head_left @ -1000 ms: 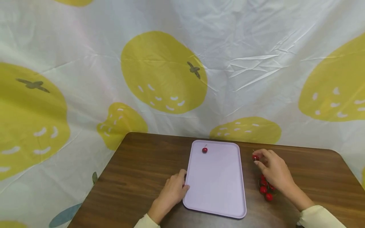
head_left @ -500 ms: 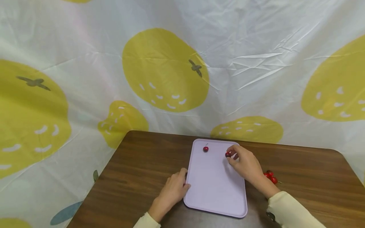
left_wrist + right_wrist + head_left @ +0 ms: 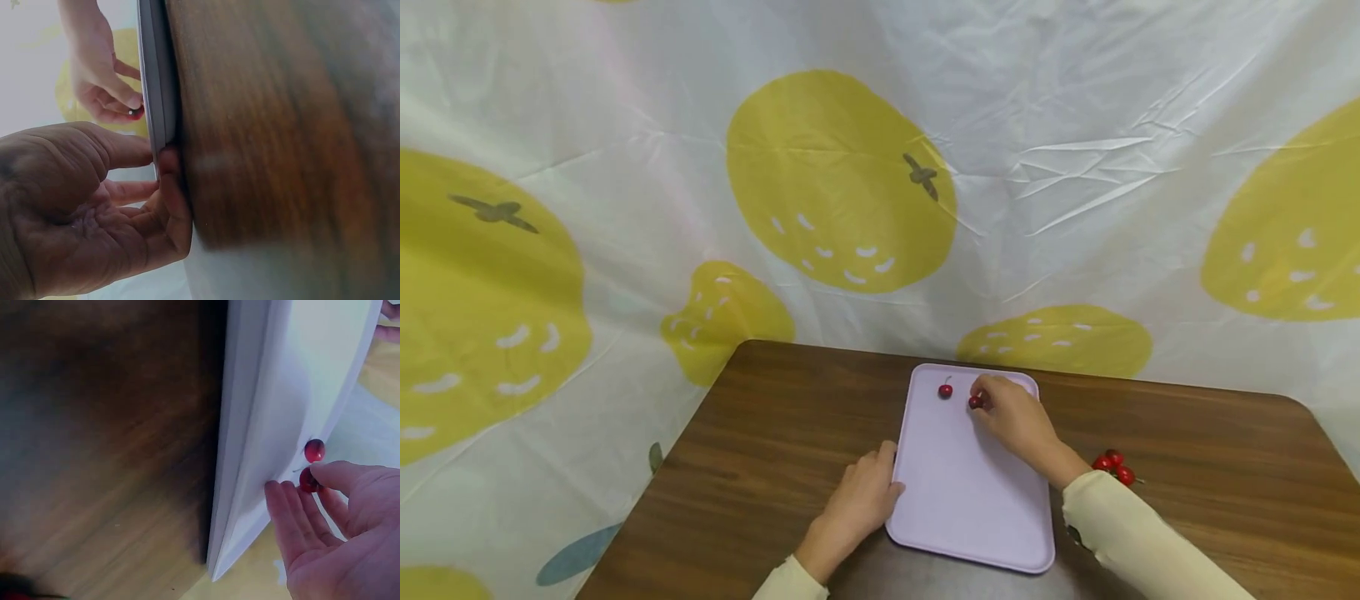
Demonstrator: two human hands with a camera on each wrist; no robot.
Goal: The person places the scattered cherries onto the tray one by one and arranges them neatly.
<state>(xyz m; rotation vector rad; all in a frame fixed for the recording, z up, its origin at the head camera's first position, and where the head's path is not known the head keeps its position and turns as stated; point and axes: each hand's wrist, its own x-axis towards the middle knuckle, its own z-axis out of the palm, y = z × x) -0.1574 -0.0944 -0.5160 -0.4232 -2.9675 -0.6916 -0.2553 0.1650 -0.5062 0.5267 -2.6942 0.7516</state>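
A pale lilac tray [image 3: 962, 500] lies on the table, its long sides running away from me. My left hand [image 3: 859, 498] holds its left edge; in the left wrist view the thumb is at the rim and other fingers curl around the edge. Over the tray's far end, my right hand [image 3: 1017, 423] pinches a red cherry [image 3: 975, 402] between thumb and fingers, low over the surface. Just left of it, another cherry [image 3: 945, 391] with its stem up rests on the tray. In the right wrist view the held cherry [image 3: 308, 480] is close beside the resting cherry [image 3: 315, 450].
To the right of the tray, several more cherries [image 3: 1124, 475] lie bunched on the brown wooden table [image 3: 805, 417], partly near the right sleeve [image 3: 1138, 533]. Behind the table's far edge hangs a white cloth [image 3: 1037, 108] printed with yellow fruit.
My right hand has carried a cherry from beside the bunch leftward to the tray's far end and lowered it near the other cherry. The left hand stays on the tray's edge.
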